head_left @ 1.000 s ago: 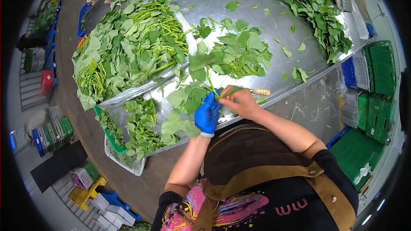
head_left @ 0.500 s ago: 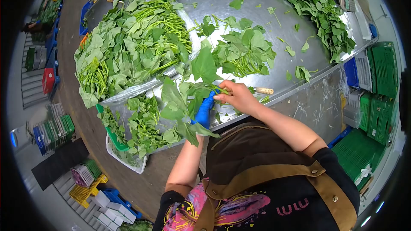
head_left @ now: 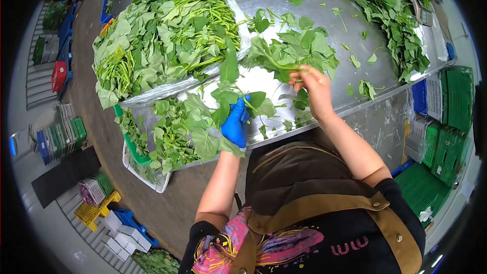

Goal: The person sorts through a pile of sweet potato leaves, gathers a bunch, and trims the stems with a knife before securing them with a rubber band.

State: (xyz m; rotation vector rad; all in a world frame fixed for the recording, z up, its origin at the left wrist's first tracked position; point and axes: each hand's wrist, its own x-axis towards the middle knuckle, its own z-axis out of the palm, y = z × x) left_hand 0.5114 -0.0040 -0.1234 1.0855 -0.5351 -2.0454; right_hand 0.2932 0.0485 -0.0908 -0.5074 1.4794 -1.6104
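The shiny gray metal table (head_left: 332, 25) had loose green leaves on it, and a big pile of leafy green stems (head_left: 167, 45) lay at its left side. Green plastic crates (head_left: 456, 96) stood on the right of the room. The left hand in a blue glove (head_left: 235, 126) had its fingers closed around thin stems with wide, floppy green leaves (head_left: 204, 139), near the table's front edge. The bare right hand (head_left: 315, 90) pinched a curved green stem with big leaves (head_left: 268, 60) above the table.

Counted one gloved left hand (head_left: 235, 127) and one bare right hand (head_left: 315, 91) near center, one red crate (head_left: 59, 76) at left, one yellow pallet (head_left: 93, 212) lower left, one apron (head_left: 299, 180) bottom center, one scale (head_left: 425, 17) upper right.
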